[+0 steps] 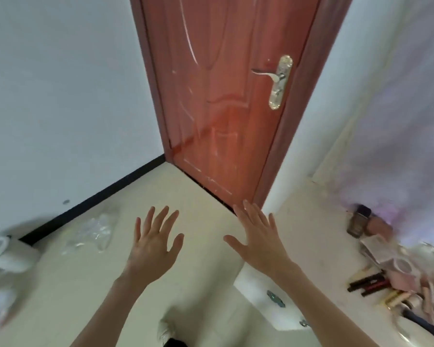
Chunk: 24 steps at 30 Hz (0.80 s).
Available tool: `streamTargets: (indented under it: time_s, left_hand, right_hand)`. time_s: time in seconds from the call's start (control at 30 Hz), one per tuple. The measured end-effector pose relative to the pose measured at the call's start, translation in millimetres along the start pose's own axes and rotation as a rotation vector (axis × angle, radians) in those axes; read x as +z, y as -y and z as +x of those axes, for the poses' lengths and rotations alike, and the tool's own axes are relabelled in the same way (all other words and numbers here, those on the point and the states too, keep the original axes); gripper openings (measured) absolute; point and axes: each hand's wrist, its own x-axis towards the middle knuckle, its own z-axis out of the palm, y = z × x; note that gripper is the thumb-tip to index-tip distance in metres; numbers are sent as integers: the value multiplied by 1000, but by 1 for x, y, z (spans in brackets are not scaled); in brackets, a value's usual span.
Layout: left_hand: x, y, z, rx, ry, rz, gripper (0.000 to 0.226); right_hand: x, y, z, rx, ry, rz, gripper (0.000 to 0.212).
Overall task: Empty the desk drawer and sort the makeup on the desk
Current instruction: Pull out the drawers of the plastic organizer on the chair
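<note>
Both hands, left hand (153, 242) and right hand (258, 236), spread empty left of the worktop (311, 246), probably readying for its makeup pile (391, 284).

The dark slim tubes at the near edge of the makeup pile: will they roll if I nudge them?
Probably. The dark tubes look round and slender and lie on their sides on the smooth white desk, so a sideways push may roll them. They look small, likely light. The pile behind them could block movement that way.

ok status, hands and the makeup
Left hand and right hand open, empty, raised. Makeup pile on desk, far right, untouched. Nothing in the way.
</note>
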Motion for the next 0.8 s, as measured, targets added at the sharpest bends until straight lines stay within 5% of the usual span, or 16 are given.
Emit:
streamTargets:
  time_s: [0.47, 0.8]
  left_hand:
    - [-119, 312, -139, -716, -346, 19, 73]
    - [-160, 411, -316, -1347, -468, 33, 78]
  right_hand:
    - [111, 389, 153, -723, 192, -128, 69]
    - [222, 644, 112, -1281, 438, -122, 82]
